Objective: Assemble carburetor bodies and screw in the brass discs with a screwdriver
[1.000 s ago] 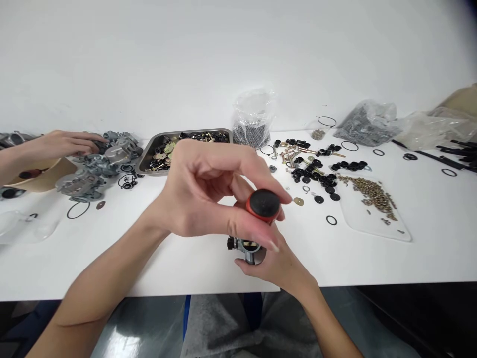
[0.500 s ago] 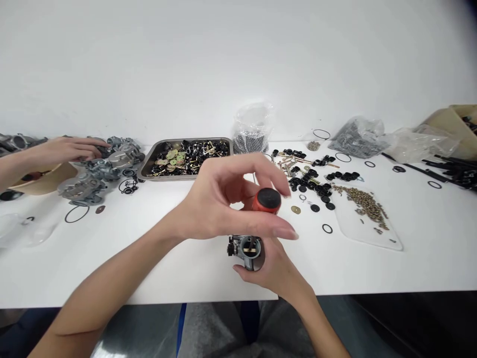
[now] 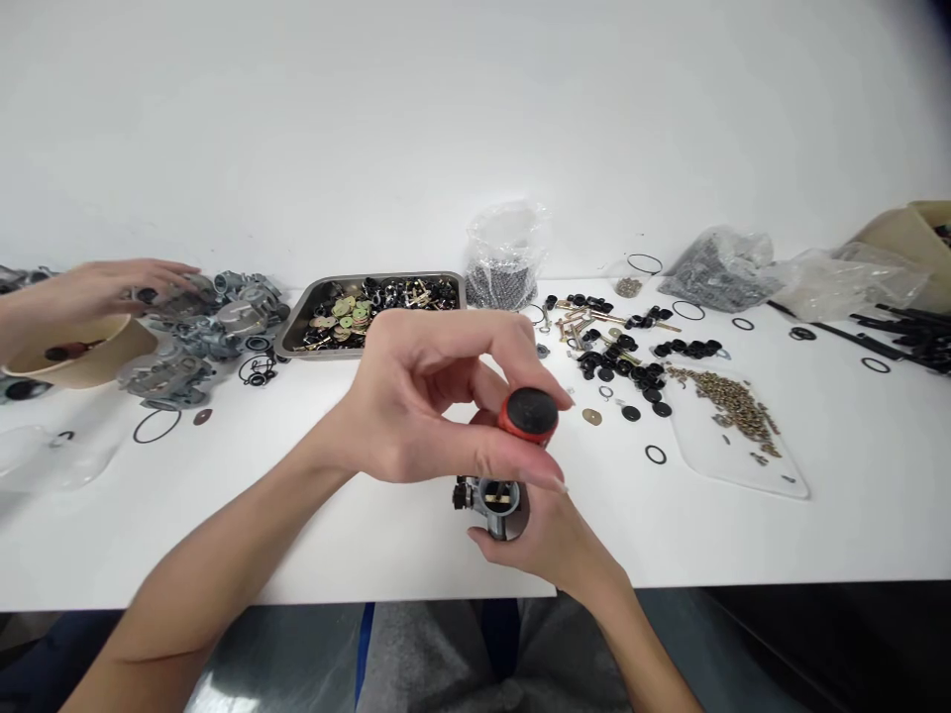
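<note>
Left hand is curled over the top of a screwdriver, fingers and thumb pinching its red handle with the black cap facing up. Right hand sits underneath at the near edge of the desk, wrapped around a small grey metal part whose round opening shows. The screwdriver stands upright just above that part. Bare desk opens to the near left and the near right. Toward the far edge it gets crowded: a metal tray of washers, a bag of steel balls, black rubber rings and brass screws. At the far left a co-worker's hand rests on a heap of grey castings.
</note>
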Demonstrator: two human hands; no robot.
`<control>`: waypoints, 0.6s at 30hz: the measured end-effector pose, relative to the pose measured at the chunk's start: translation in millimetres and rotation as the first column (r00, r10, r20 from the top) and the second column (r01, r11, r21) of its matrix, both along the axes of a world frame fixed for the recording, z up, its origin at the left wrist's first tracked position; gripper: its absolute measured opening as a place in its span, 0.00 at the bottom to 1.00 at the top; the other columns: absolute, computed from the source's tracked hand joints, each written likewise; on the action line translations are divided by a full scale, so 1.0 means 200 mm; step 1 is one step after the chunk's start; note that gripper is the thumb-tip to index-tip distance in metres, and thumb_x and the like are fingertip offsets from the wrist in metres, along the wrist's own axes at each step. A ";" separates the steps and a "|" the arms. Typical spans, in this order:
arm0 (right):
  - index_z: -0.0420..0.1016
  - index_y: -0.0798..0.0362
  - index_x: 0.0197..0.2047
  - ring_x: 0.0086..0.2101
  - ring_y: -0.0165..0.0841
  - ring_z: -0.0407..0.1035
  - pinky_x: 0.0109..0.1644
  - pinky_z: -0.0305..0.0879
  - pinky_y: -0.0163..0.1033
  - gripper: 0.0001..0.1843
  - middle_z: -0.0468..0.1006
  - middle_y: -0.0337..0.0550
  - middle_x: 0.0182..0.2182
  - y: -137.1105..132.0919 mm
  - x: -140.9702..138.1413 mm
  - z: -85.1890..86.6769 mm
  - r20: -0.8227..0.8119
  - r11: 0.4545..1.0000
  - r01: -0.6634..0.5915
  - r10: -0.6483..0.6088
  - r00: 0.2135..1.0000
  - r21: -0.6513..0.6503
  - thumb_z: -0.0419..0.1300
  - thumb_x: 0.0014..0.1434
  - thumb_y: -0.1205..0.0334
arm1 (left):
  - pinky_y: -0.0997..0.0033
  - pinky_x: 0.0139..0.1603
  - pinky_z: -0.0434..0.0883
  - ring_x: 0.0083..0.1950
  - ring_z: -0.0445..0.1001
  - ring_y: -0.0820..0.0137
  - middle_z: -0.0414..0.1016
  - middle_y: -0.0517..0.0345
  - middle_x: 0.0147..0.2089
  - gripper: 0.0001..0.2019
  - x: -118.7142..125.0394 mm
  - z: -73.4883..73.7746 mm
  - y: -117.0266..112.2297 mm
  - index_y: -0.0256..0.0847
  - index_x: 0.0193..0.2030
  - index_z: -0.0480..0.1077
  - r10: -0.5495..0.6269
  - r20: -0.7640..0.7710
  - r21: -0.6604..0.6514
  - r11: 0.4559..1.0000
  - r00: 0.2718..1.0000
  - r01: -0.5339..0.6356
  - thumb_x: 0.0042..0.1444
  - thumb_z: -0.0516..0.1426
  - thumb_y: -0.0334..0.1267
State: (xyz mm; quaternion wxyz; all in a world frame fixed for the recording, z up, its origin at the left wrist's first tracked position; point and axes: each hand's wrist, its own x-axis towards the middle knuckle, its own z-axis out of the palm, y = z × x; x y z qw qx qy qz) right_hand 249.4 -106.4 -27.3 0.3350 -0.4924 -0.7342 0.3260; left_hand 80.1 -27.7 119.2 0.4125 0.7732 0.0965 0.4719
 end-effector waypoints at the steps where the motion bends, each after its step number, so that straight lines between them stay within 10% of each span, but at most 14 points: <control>1: 0.51 0.46 0.68 0.57 0.47 0.62 0.58 0.67 0.53 0.49 0.63 0.50 0.57 0.00 0.00 0.00 -0.002 1.000 -0.006 0.006 1.000 0.005 0.68 0.47 0.62 | 0.75 0.20 0.68 0.25 0.72 0.74 0.76 0.54 0.29 0.11 0.00 -0.01 0.01 0.39 0.34 0.76 -0.008 0.001 0.001 1.000 1.000 0.008 0.43 0.70 0.35; 7: 0.50 0.45 0.68 0.60 0.44 0.58 0.62 0.63 0.49 0.47 0.59 0.48 0.60 0.01 0.01 0.01 0.006 1.000 -0.022 0.022 1.000 0.017 0.68 0.48 0.60 | 0.74 0.24 0.71 0.29 0.73 0.73 0.77 0.51 0.33 0.07 0.02 -0.03 0.02 0.39 0.39 0.76 0.034 -0.038 -0.074 0.997 0.999 -0.036 0.55 0.63 0.39; 18: 0.53 0.45 0.68 0.54 0.47 0.66 0.55 0.70 0.51 0.48 0.66 0.49 0.55 -0.01 0.01 0.00 0.008 1.000 0.008 -0.008 1.000 -0.005 0.69 0.47 0.59 | 0.76 0.21 0.66 0.26 0.70 0.76 0.74 0.58 0.27 0.13 0.06 -0.05 0.00 0.38 0.31 0.73 0.014 0.061 -0.081 0.997 0.998 -0.009 0.45 0.70 0.40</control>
